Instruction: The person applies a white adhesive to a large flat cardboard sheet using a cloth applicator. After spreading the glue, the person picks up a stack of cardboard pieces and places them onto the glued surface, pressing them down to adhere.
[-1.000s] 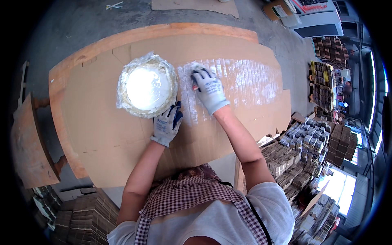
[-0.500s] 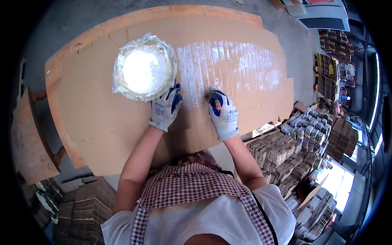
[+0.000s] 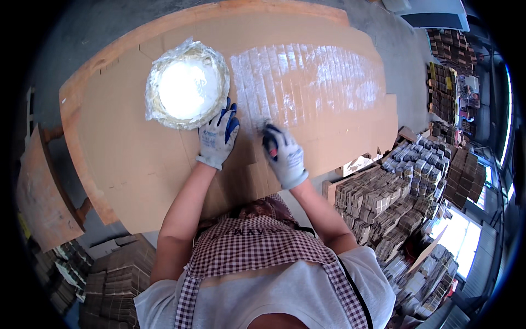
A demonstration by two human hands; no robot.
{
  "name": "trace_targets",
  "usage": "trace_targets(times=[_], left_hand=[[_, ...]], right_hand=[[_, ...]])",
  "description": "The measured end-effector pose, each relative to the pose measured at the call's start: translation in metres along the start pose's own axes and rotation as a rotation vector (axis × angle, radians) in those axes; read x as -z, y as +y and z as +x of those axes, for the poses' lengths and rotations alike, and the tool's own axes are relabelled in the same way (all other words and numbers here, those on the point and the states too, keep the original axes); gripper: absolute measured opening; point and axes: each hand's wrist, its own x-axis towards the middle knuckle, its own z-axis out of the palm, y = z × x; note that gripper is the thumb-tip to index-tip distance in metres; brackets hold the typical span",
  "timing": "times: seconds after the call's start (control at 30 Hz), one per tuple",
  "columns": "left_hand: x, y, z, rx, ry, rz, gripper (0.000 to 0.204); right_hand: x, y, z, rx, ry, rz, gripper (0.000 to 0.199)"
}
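Observation:
My left hand (image 3: pixel 217 140), in a white glove with blue fingertips, lies on the cardboard with its fingers stretched out, close against the lower right rim of a round basin. That basin (image 3: pixel 186 90) is wrapped in crumpled clear plastic and holds something bright white, washed out by glare. In a matching glove, my right hand (image 3: pixel 285 156) is closed around a brush (image 3: pixel 264 125); a bit of red shows at its grip and dark bristles meet the cardboard. Beyond it spreads a row of overlapping cardboard strips (image 3: pixel 312 82), streaked with a wet-looking white coating.
A large cardboard sheet (image 3: pixel 131 148) covers the wooden-edged table (image 3: pixel 71 131) under my hands. To the left stands a wooden stool or bench (image 3: pixel 44 192). Bundled cardboard stacks (image 3: pixel 367 192) rise at the right, and more stacks (image 3: pixel 115 279) sit at the lower left.
My right hand has moved left and slightly down with the brush, nearer to my left hand. The left hand stays beside the basin; the whole view has shifted a little.

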Motion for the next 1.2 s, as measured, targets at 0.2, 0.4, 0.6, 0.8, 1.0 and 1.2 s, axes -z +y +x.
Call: trace_targets(times=[0.2,0.4,0.6,0.8,1.0,1.2], left_hand=[[0.003,0.001,0.001,-0.016,0.012,0.015,0.037],[0.002,0.001,0.002,-0.017,0.023,0.014,0.037],[0.000,-0.001,0.001,-0.013,0.027,0.010,0.036],[0.000,-0.001,0.001,0.000,0.017,0.005,0.036],[0.002,0.002,0.003,-0.003,0.008,0.023,0.036],[0.002,0.002,0.001,0.015,-0.006,0.023,0.037]], right_hand=[[0.011,-0.009,-0.009,0.220,-0.104,-0.018,0.040],[0.022,0.003,-0.013,0.397,-0.339,-0.060,0.035],[0.036,-0.007,-0.007,0.455,-0.403,-0.082,0.037],[0.038,0.007,-0.007,0.386,-0.431,-0.223,0.042],[0.032,0.011,-0.014,0.405,-0.403,-0.248,0.039],[0.032,0.037,-0.004,0.205,-0.158,-0.300,0.040]])
